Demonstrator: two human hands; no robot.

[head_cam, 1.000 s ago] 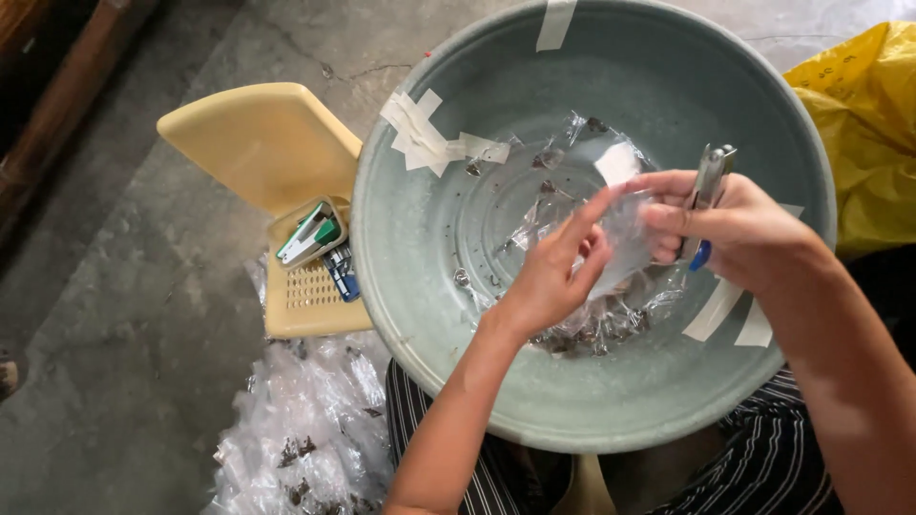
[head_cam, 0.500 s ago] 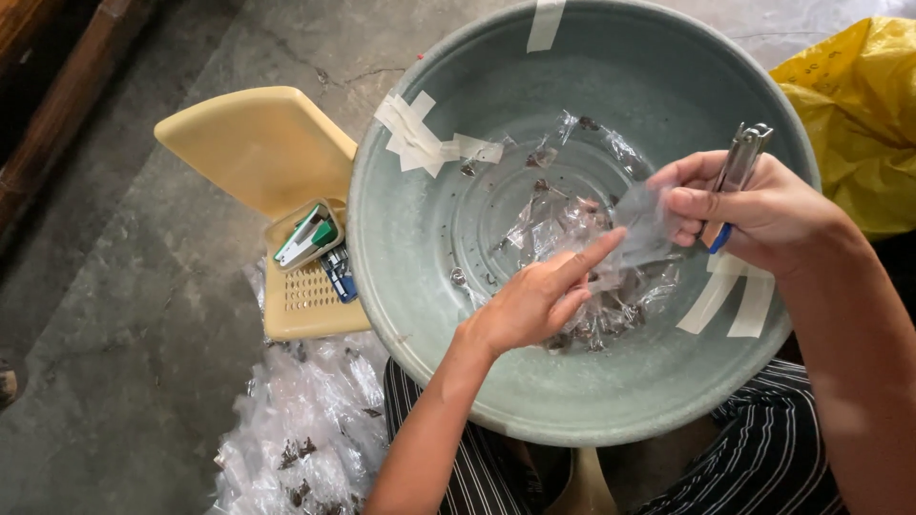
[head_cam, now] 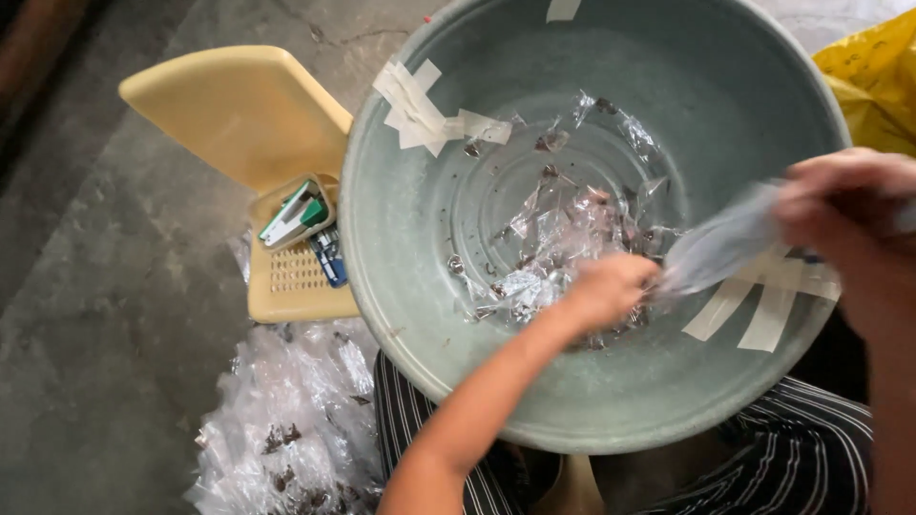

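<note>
**A:** What do I see from here?

**B:** I see a big grey-green bowl point(head_cam: 592, 401) resting on the person's lap. It has strips of pale tape point(head_cam: 425, 105) stuck on its far left wall and more strips on its right wall. In the bottom lie lots of small clear bags point(head_cam: 563, 238) with dark bits inside.

**A:** Where are the hands?

**B:** The left hand point(head_cam: 606, 286) is down in the bowl, at the near edge of the heap of bags. Its grip is curled shut, and it seems to be touching the bags, but I cannot tell if it holds one. The right hand point(head_cam: 844, 219) is over the right rim. It is blurry. Its grip is pinching one clear bag point(head_cam: 720, 250), and that bag stretches left, down toward the other hand.

**A:** What else is around?

**B:** To the left of the bowl is a yellow plastic stool point(head_cam: 243, 114), tipped over on the floor. A green and white stapler point(head_cam: 296, 215) sits in it. Near me, on the floor to the left, is a heap of filled bags point(head_cam: 286, 429). At the far right is something yellow point(head_cam: 873, 76). The person wears striped clothes point(head_cam: 811, 467).
</note>
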